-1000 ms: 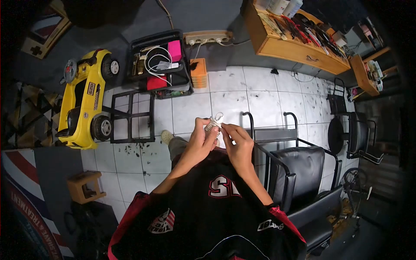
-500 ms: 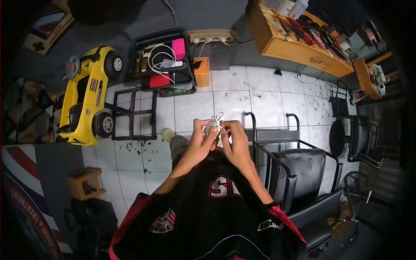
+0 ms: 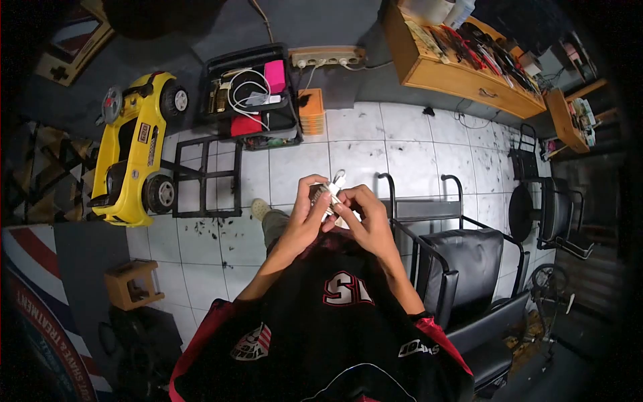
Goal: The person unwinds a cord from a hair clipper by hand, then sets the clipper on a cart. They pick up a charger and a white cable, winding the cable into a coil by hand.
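Note:
Close in front of my chest, both hands meet around a small white cable bundle [image 3: 338, 181]. A pale loop and a flat white end stick up above the fingers; the rest is covered by them. My left hand [image 3: 307, 218] is closed on its left side, thumb pressed on top. From the right, my right hand [image 3: 367, 218] pinches the same bundle between thumb and fingers. A greyish ribbed part [image 3: 320, 195] shows beside the left fingers, and I cannot make out what it is.
A black tiered cart [image 3: 251, 127] holds another white cable and boxes. Left stands a yellow toy car [image 3: 134, 147] beside a black metal frame [image 3: 207, 177]. A black padded chair [image 3: 465, 268] is close on my right. A wooden drawer shelf [image 3: 469, 87] carries tools.
The thin loops above my fingers have given way to a flat white end with a smaller loop. My right hand has shifted slightly and its fingers have curled closer to the left.

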Demonstrator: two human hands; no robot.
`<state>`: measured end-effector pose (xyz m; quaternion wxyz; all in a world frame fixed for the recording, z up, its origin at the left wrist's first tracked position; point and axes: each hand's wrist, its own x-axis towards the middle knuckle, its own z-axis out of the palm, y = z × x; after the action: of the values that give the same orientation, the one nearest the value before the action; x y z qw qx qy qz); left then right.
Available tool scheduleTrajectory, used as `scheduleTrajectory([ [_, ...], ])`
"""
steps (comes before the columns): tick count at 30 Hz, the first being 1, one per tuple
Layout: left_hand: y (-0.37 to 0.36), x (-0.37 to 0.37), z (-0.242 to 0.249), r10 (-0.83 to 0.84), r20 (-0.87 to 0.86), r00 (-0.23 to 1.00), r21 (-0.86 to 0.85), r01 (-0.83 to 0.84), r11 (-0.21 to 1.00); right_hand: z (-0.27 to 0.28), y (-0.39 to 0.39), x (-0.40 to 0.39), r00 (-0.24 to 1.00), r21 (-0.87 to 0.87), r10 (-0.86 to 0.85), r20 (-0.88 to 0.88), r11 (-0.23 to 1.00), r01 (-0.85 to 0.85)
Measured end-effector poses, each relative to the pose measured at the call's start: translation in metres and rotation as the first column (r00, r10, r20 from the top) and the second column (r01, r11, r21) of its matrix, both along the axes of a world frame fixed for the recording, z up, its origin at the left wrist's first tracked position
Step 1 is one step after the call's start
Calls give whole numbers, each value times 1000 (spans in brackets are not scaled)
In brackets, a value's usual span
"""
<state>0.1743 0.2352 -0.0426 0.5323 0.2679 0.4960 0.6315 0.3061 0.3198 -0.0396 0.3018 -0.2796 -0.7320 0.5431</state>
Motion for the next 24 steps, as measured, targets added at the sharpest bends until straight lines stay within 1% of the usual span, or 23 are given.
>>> scheduleTrajectory([
  [2, 1, 1, 8, -33, 18, 999, 20, 32, 999, -6, 4, 5, 999, -66, 28, -17, 997, -29],
  [5, 3, 1, 4, 6, -31, 1000, 21, -6, 1000, 2, -1, 2, 997, -110, -46, -64, 993, 39],
  [8, 4, 1, 3, -10, -31, 999, 25, 11, 1000, 12, -11, -6, 962, -204, -265, -72, 948, 246],
  [9, 5, 1, 4, 16, -51, 999, 35, -14, 999, 15, -13, -5, 960, -113, -281, -7, 954, 278],
  [11, 7, 2, 5, 67, -88, 994, 57, -62, 996, 20, -16, -5, 968, -151, -239, 76, 957, 248],
  [13, 8, 3, 0, 43, -156, 987, 98, -28, 995, 29, -18, -5, 965, -211, -222, 143, 945, 249],
  [14, 8, 2, -2, 39, -193, 981, 118, -16, 993, 29, -18, -4, 967, -220, -207, 149, 946, 237],
  [16, 6, 2, -1, 27, -182, 983, 84, -12, 996, 28, -17, -2, 971, -237, -174, 163, 949, 209],
  [17, 8, 3, -1, 16, -175, 984, 69, -4, 998, 26, -15, -2, 983, -295, -154, 96, 939, 176],
  [18, 9, 5, -1, 30, -45, 999, 60, -27, 998, 23, -13, -1, 990, -348, -139, 30, 927, 140],
  [19, 9, 7, 0, 49, 84, 995, 43, -53, 998, 20, -13, -2, 992, -401, -122, -39, 911, 96],
  [20, 7, 8, 1, 75, 209, 975, 23, -81, 996, 17, -15, -4, 987, -428, -136, -85, 899, 87],
  [22, 7, 9, 9, 86, 219, 972, 13, -91, 996, 12, -19, -8, 970, -480, -170, -172, 875, 69],
  [24, 8, 11, 16, 119, 253, 960, 11, -126, 992, 10, -19, -7, 974, -440, -166, -154, 894, 83],
])
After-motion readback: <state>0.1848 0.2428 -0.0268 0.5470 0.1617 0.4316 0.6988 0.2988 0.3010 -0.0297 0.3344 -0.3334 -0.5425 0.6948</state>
